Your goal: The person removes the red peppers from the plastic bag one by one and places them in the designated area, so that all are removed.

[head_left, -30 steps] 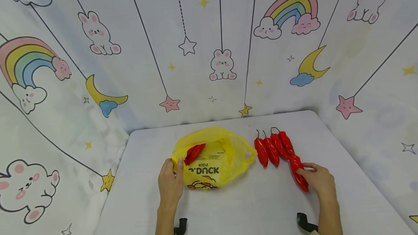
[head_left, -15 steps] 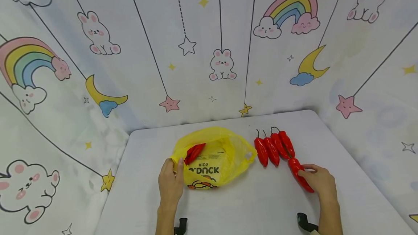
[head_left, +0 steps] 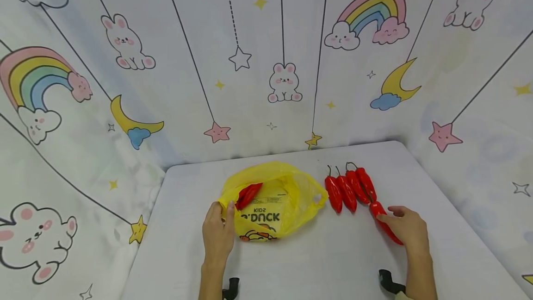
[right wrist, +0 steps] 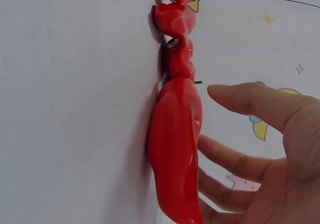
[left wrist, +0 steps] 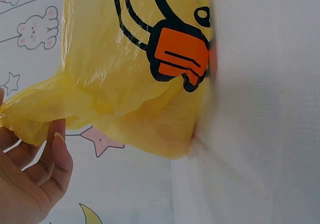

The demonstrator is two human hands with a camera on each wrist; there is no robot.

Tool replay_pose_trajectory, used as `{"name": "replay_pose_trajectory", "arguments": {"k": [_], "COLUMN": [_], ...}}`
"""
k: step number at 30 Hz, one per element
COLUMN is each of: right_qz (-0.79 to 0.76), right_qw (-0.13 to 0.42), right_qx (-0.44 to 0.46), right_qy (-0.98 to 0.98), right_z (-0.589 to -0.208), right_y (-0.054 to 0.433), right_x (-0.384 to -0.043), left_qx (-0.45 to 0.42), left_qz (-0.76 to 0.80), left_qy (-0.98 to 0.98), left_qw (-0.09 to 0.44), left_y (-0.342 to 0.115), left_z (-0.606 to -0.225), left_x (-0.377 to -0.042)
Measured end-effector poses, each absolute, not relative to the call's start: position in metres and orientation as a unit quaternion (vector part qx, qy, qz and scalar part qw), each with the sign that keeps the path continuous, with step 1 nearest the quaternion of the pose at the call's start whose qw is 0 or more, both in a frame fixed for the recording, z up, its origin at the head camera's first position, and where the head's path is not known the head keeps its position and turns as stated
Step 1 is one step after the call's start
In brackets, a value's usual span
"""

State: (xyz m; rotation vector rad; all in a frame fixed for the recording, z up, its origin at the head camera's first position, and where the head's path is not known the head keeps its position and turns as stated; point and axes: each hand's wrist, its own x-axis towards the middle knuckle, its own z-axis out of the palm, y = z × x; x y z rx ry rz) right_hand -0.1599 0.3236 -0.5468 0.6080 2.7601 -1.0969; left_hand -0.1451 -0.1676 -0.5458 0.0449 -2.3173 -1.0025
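Note:
My left hand (head_left: 218,233) pinches the left edge of a yellow plastic bag (head_left: 272,169), thumb on the near side. The bag's mouth gapes, showing a red chili pepper (head_left: 251,194) inside and dark lettering on its wall. In the left wrist view, fingers of that hand (left wrist: 35,179) grip the gathered plastic. At the right, a glossy red pepper (head_left: 376,209) lies slanted on the table beside my right hand (head_left: 408,230). The right wrist view has the thumb apart from this pepper (right wrist: 175,144), while the other fingers spread relaxed along its far side, partly hidden.
Several more red peppers (head_left: 334,194) with dark curled stems lie side by side right of the bag, the slanted one's top reaching their lower ends. The white table (head_left: 308,267) meets a cartoon-printed cloth (head_left: 187,82) at its back. Black curved pieces (head_left: 389,284) sit near both wrists.
The slanted pepper's lower end has swung a little to the right. My right fingers have loosened and spread from it. The left hand and bag stay as they were.

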Motion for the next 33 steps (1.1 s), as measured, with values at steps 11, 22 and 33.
{"name": "replay_pose_trajectory", "arguments": {"k": [11,22,33], "right_qz": [-0.359,-0.361,-0.377], "right_qw": [0.017,-0.024,-0.05], "right_qx": [0.199,0.15,0.109], "right_qy": [0.912,0.92,0.918], "right_z": [-0.536,-0.52,-0.506], "right_y": [0.302,0.273,0.244], "right_x": [-0.165,-0.172,-0.177], "left_qx": [0.014,0.019,0.018], "left_qz": [-0.378,-0.38,-0.38], "left_qy": [-0.874,-0.874,-0.873], "left_qw": [0.306,0.301,0.307], "left_y": [-0.168,-0.168,-0.169], "left_z": [-0.545,-0.545,-0.542], "left_x": [-0.145,-0.145,-0.143]}}
